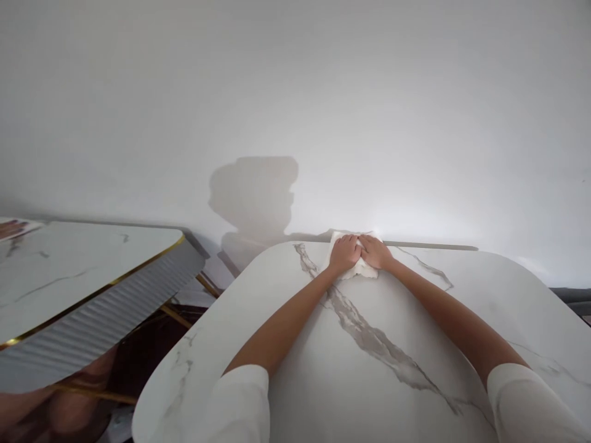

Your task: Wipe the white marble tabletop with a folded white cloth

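Observation:
Both arms reach out to the far edge of a white marble-patterned table (240, 307). My left hand (345, 252) presses on a white cloth (360, 271), its fingers close together and slightly bent over it. Beside it, the thumbs nearly touching, my right hand (375, 251) holds down the right part of the same cloth. The cloth is crumpled and sticks out in front of and behind the hands. It lies at the table edge by the wall, and what is under the palms is hidden.
A white wall (415, 123) rises right behind the table. To the left stands a second marble-patterned table (92, 258) with gold trim and a ribbed grey side. Another person's hand (12, 229) rests at its far left. Dark grey material (572, 296) shows at the right edge.

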`<action>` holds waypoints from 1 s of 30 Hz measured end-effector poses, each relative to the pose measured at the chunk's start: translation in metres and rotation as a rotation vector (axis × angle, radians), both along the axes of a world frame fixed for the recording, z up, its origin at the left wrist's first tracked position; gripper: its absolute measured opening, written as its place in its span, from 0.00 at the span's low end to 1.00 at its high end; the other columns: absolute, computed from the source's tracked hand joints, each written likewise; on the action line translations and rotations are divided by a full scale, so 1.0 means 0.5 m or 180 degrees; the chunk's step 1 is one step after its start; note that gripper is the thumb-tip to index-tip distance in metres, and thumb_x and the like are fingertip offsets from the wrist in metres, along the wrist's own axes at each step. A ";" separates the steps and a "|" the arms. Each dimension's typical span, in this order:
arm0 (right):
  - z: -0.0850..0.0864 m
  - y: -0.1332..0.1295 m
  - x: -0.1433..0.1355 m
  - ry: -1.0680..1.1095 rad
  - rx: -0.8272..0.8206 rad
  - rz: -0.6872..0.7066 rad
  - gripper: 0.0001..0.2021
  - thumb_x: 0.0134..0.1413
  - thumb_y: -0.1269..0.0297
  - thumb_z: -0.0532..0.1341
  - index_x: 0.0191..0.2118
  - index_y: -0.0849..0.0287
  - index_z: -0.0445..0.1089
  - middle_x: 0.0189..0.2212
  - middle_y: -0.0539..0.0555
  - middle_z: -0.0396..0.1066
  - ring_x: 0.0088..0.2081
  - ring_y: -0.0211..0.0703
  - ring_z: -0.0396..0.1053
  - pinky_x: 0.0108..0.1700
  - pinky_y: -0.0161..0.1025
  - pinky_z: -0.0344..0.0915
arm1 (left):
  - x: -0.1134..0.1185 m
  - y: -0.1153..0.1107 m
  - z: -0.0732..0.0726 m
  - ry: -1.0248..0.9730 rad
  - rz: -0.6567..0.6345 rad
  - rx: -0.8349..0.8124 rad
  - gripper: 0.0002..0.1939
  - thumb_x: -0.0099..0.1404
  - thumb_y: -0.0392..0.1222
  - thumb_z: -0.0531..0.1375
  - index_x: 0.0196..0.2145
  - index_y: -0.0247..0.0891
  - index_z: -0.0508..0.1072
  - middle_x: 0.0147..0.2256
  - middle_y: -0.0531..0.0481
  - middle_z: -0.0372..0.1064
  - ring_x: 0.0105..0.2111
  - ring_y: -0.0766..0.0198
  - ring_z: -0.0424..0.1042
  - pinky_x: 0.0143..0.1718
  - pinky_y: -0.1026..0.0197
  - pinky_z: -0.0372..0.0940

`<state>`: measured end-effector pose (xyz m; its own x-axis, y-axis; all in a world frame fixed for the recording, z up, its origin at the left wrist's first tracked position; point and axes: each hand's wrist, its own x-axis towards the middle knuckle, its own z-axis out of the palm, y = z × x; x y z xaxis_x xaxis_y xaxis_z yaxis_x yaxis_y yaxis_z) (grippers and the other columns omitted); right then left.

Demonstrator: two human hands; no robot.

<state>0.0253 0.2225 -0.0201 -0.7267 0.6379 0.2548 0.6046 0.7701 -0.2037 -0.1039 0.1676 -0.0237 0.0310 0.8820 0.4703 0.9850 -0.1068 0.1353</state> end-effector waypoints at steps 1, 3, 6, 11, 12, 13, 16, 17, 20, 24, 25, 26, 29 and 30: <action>0.000 0.001 0.008 0.0002 0.0007 -0.0048 0.24 0.62 0.64 0.46 0.62 0.65 0.54 0.62 0.59 0.55 0.63 0.45 0.50 0.62 0.44 0.47 | 0.008 0.004 0.001 -0.0019 -0.0009 -0.0014 0.13 0.64 0.34 0.47 0.43 0.35 0.66 0.44 0.41 0.68 0.48 0.54 0.65 0.50 0.52 0.59; -0.001 -0.001 0.025 0.0001 0.0010 -0.0168 0.24 0.62 0.64 0.45 0.62 0.65 0.54 0.62 0.59 0.54 0.63 0.46 0.50 0.62 0.45 0.47 | 0.024 0.011 0.003 -0.0055 -0.0060 -0.0044 0.13 0.64 0.34 0.47 0.43 0.35 0.66 0.44 0.42 0.68 0.48 0.55 0.65 0.50 0.52 0.59; -0.003 -0.011 0.047 -0.0004 0.0004 -0.0345 0.25 0.62 0.64 0.45 0.62 0.68 0.53 0.62 0.61 0.53 0.63 0.47 0.49 0.63 0.45 0.46 | 0.042 0.018 0.003 -0.0086 -0.0209 -0.0079 0.14 0.64 0.34 0.47 0.44 0.36 0.66 0.45 0.43 0.68 0.48 0.56 0.65 0.50 0.53 0.59; -0.005 -0.051 0.068 -0.0010 0.0050 -0.0529 0.27 0.60 0.65 0.44 0.63 0.72 0.51 0.63 0.63 0.50 0.64 0.50 0.46 0.63 0.45 0.44 | 0.053 0.001 -0.005 0.0035 -0.0520 0.0012 0.16 0.65 0.34 0.46 0.49 0.34 0.65 0.49 0.42 0.66 0.52 0.55 0.62 0.54 0.52 0.56; -0.005 -0.061 0.071 -0.0011 0.0062 -0.0535 0.27 0.60 0.65 0.44 0.63 0.72 0.51 0.63 0.63 0.50 0.64 0.50 0.46 0.64 0.45 0.43 | 0.054 -0.007 -0.007 0.0052 -0.0556 0.0035 0.17 0.65 0.34 0.46 0.50 0.34 0.64 0.51 0.41 0.65 0.53 0.54 0.61 0.54 0.52 0.55; -0.005 -0.072 0.074 -0.0013 0.0066 -0.0538 0.27 0.61 0.65 0.44 0.63 0.72 0.51 0.64 0.63 0.49 0.64 0.50 0.46 0.64 0.45 0.43 | 0.055 -0.015 -0.008 0.0057 -0.0585 0.0046 0.18 0.65 0.35 0.46 0.50 0.33 0.64 0.52 0.41 0.65 0.54 0.54 0.61 0.55 0.52 0.55; -0.004 -0.108 0.082 0.0015 0.0038 -0.0554 0.27 0.61 0.64 0.44 0.63 0.71 0.51 0.64 0.62 0.49 0.64 0.49 0.45 0.64 0.46 0.43 | 0.058 -0.045 -0.009 0.0034 -0.0650 -0.0012 0.18 0.65 0.35 0.45 0.51 0.33 0.63 0.53 0.41 0.63 0.55 0.55 0.60 0.56 0.52 0.54; -0.004 -0.120 0.084 0.0037 0.0024 -0.0563 0.27 0.61 0.64 0.44 0.63 0.70 0.51 0.64 0.62 0.49 0.64 0.49 0.45 0.64 0.47 0.43 | 0.059 -0.057 -0.009 0.0029 -0.0661 -0.0046 0.18 0.65 0.35 0.45 0.51 0.33 0.63 0.53 0.40 0.63 0.55 0.55 0.60 0.56 0.52 0.54; -0.003 -0.159 0.089 0.0078 0.0014 -0.0551 0.27 0.60 0.64 0.45 0.63 0.71 0.51 0.63 0.63 0.50 0.64 0.51 0.46 0.63 0.47 0.44 | 0.061 -0.094 -0.008 0.0025 -0.0679 -0.0078 0.19 0.65 0.36 0.45 0.52 0.33 0.63 0.54 0.40 0.63 0.55 0.54 0.59 0.56 0.51 0.54; -0.001 -0.214 0.092 0.0095 0.0054 -0.0514 0.27 0.60 0.64 0.46 0.62 0.73 0.52 0.63 0.64 0.51 0.63 0.52 0.47 0.64 0.45 0.43 | 0.061 -0.152 -0.009 -0.0023 -0.0756 -0.0046 0.20 0.65 0.37 0.44 0.53 0.34 0.63 0.54 0.40 0.62 0.56 0.54 0.59 0.57 0.51 0.54; 0.000 -0.229 0.093 0.0107 0.0051 -0.0516 0.27 0.60 0.64 0.46 0.62 0.72 0.53 0.63 0.64 0.51 0.63 0.51 0.47 0.63 0.45 0.44 | 0.062 -0.167 -0.008 -0.0042 -0.0757 -0.0051 0.20 0.65 0.37 0.44 0.53 0.34 0.62 0.54 0.41 0.62 0.56 0.55 0.59 0.57 0.50 0.54; 0.001 -0.246 0.093 0.0125 0.0043 -0.0514 0.27 0.60 0.64 0.46 0.62 0.72 0.53 0.63 0.63 0.51 0.63 0.51 0.47 0.63 0.46 0.44 | 0.063 -0.184 -0.008 -0.0060 -0.0737 -0.0064 0.20 0.65 0.37 0.44 0.53 0.35 0.62 0.55 0.41 0.62 0.57 0.55 0.59 0.57 0.50 0.54; 0.005 -0.298 0.096 0.0198 0.0014 -0.0472 0.27 0.59 0.65 0.46 0.62 0.72 0.53 0.63 0.63 0.52 0.63 0.51 0.48 0.63 0.47 0.46 | 0.068 -0.237 -0.004 -0.0057 -0.0576 -0.0158 0.22 0.65 0.36 0.43 0.55 0.33 0.61 0.57 0.41 0.60 0.58 0.56 0.57 0.59 0.51 0.52; 0.006 -0.316 0.097 0.0221 0.0020 -0.0446 0.27 0.59 0.66 0.46 0.62 0.72 0.53 0.62 0.64 0.52 0.63 0.51 0.48 0.63 0.47 0.46 | 0.070 -0.256 -0.003 -0.0038 -0.0517 -0.0219 0.23 0.65 0.36 0.43 0.55 0.32 0.61 0.57 0.41 0.59 0.59 0.56 0.56 0.59 0.51 0.52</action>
